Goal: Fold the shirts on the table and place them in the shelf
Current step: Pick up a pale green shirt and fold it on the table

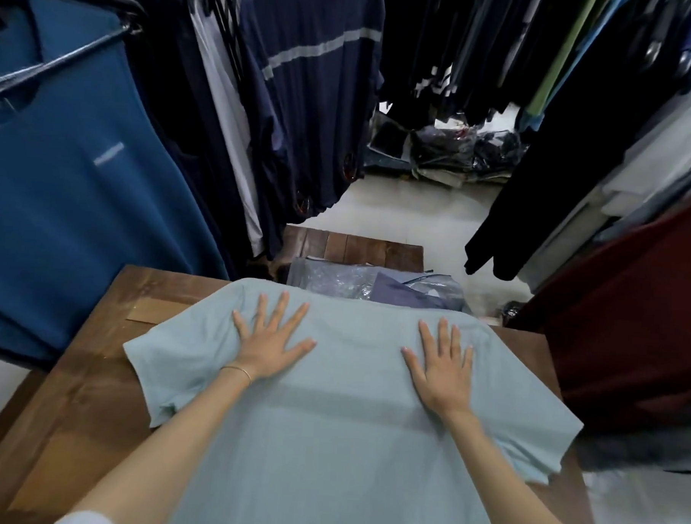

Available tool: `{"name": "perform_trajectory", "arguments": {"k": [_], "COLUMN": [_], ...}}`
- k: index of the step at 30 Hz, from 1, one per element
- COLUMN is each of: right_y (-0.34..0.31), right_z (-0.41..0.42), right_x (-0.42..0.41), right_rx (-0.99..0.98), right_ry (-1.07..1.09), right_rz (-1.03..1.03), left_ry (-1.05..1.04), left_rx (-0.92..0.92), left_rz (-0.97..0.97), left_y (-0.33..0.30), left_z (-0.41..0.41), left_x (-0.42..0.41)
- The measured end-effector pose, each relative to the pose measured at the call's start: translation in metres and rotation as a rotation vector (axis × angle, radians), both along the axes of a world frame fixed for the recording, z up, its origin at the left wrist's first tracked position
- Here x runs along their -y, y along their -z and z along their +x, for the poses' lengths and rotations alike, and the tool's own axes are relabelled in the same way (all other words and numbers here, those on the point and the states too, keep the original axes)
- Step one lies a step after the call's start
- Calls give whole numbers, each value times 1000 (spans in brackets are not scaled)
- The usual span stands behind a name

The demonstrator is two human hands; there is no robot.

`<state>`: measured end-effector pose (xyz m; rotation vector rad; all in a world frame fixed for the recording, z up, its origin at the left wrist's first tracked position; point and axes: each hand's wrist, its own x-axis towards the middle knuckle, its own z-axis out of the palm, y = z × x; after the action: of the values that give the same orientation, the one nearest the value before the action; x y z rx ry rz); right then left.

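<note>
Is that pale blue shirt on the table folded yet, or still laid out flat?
Spread flat, not folded: the pale blue shirt lies open on the table, both sleeves out, left hand and right hand pressing it.

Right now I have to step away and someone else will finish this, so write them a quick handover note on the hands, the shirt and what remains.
Left hand: open, pressed flat on the light blue shirt.
Right hand: open, flat on the same shirt.
The shirt lies spread out on the wooden table, sleeves out to both sides.
Done: shirt laid out.
Left: fold it, then place it in the shelf; no shelf is in view.
</note>
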<state>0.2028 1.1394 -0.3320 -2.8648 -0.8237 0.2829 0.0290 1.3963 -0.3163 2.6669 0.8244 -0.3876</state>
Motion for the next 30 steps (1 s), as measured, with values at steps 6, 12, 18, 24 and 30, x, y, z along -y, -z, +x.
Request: {"name": "perform_trajectory", "arguments": {"k": [6,12,18,24,30], "right_y": [-6,-3,14,8,3], "right_z": [-8,-111,-210,-210,-197], "right_x": [-9,-5,37,92,130], "right_rx": [-53,50,87,81,9], "right_ry": [37,-177,-292,-123,52], "right_rz": [54,276,207,88,147], "left_ry": [-107,-3,11,-53,-253], "left_rx": [178,312,303,256,415], "left_rz": [16,94,147,195,35], "left_y": [4,24,29,24,10], "left_z": [-13,-77,-170,-246,-297], "left_x": [15,85,108,76,53]}}
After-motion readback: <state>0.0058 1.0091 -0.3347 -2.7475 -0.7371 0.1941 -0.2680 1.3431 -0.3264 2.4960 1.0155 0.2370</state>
